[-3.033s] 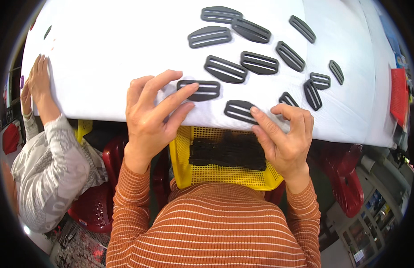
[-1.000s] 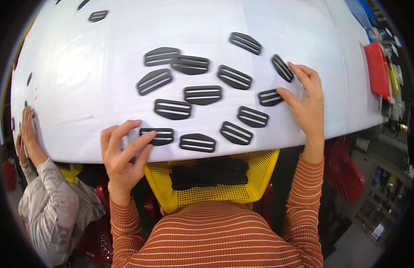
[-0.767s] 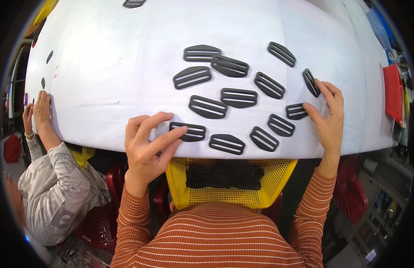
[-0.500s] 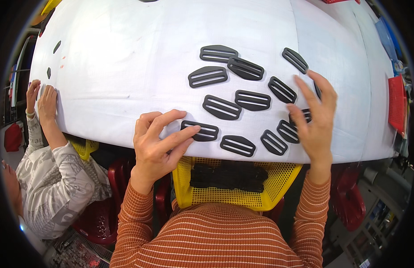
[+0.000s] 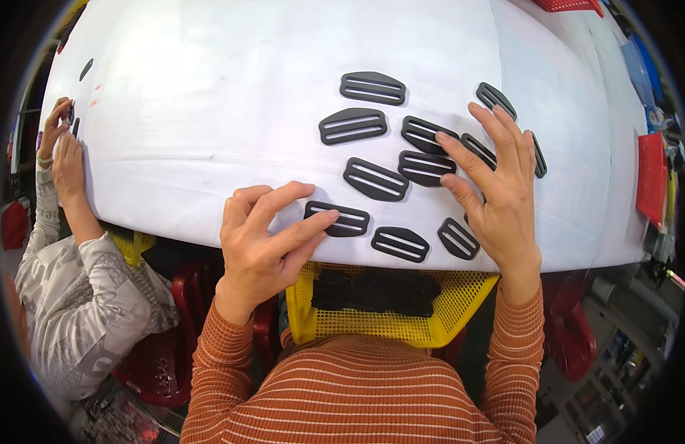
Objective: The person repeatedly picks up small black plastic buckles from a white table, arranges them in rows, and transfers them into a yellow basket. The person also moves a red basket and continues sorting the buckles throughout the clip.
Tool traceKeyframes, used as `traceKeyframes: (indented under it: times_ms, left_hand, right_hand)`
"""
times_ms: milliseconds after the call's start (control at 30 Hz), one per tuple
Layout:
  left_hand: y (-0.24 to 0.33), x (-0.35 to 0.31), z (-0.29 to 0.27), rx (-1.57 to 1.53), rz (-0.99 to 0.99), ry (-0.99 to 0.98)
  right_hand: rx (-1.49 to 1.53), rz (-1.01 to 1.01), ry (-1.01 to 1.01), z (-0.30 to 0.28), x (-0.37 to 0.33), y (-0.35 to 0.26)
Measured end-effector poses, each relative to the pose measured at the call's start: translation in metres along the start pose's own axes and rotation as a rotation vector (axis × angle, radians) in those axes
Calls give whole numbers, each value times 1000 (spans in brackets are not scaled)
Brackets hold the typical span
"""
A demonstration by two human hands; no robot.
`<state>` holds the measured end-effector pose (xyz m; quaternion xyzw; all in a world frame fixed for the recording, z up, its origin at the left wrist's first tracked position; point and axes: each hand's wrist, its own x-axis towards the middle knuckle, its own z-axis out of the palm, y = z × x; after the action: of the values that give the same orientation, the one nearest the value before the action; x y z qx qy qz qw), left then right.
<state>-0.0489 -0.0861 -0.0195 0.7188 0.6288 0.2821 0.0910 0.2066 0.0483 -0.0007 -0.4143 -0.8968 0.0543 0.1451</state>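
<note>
Buckles (image 5: 372, 88), black and double-slotted, are spread over a white-covered table (image 5: 231, 89), mostly from twelve o'clock round to three. About a dozen can be counted (one is shown only as a sliver beneath the right hand, so the number is uncertain). All are laid apart or loosely side by side; no finished row or pile is seen on the tabletop.

At nine o'clock, near the centre, the left hand (image 5: 265, 244) is held loosely half open. Its index fingertip is rested on the nearest buckle (image 5: 348, 221), with the thumb beside the lower edge; no firm grip is shown. At three o'clock, the right hand (image 5: 501, 211) is opened wider, fingers spread. Two neighbouring buckles are reached by its index finger and thumb, but neither piece is seen lifted.

At six o'clock, a dark stack (image 5: 376, 292) is held in a yellow basket (image 5: 342, 323) just below the table edge. Whether it is made of like pieces cannot be told; if so, a good share may be judged already gathered, with the loose dozen left to be handled.

Farther off at nine o'clock, a co-worker (image 5: 98, 281) is seated at the same table.
</note>
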Motion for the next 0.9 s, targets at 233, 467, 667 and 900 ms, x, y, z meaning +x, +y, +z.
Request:
traceKeyframes:
  times_ms: [233, 467, 667, 900]
  left_hand:
    - [3, -9, 4, 5, 17, 68]
    - [2, -9, 4, -4, 35, 69]
    - [1, -9, 5, -13, 23, 38]
    - [4, -10, 2, -137, -24, 104]
  right_hand:
    - [36, -32, 129, -8, 2, 7]
    - [99, -21, 128, 7, 10, -3]
    - [144, 38, 116, 3, 21, -3]
    - [742, 318, 82, -9, 30, -65]
